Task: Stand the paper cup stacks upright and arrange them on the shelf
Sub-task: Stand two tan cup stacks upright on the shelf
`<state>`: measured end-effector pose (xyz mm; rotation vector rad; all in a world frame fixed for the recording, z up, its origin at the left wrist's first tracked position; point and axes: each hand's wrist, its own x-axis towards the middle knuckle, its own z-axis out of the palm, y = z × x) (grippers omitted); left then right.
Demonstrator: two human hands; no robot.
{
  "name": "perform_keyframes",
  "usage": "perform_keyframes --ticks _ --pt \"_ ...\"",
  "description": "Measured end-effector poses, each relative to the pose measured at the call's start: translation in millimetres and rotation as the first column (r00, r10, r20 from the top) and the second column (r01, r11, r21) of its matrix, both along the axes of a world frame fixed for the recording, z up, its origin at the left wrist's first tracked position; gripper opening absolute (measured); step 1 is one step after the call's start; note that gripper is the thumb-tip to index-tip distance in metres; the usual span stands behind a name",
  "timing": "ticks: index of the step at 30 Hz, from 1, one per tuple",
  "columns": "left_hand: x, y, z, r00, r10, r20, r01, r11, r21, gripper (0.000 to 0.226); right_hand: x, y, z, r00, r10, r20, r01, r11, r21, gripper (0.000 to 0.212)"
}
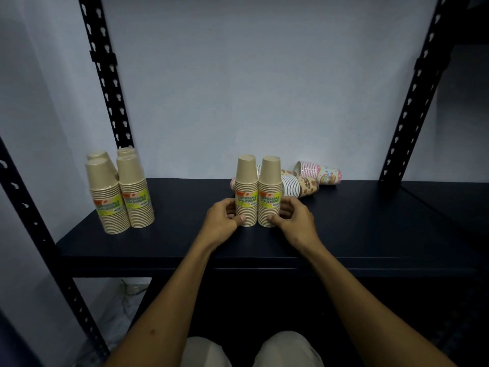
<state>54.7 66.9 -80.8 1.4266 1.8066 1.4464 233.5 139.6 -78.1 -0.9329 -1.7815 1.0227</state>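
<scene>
Two tan paper cup stacks stand upright side by side at the middle of the dark shelf (185, 234). My left hand (223, 221) grips the left stack (246, 181) low down. My right hand (293, 218) grips the right stack (270, 181) at its base. Behind them lie printed cup stacks on their sides: a brown-patterned one (300, 185) and a pink-striped one (317, 172); another is mostly hidden behind the held stacks. At the shelf's left end a group of several tan stacks (120, 192) stands upright.
Black perforated uprights rise at the left (105, 75) and right (415, 88) rear corners, with another post at the front left (34, 221). A pale wall backs the shelf. My knees show below the shelf's front edge.
</scene>
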Motion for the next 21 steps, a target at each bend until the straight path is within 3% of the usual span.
perform_keyframes --ticks 21 --pt "1.5 -6.4 4.6 0.998 -0.002 0.058 0.003 1.000 -0.008 0.048 -0.1 -0.6 -2.3 1.000 -0.008 0.023 0.007 0.999 0.035 0.051"
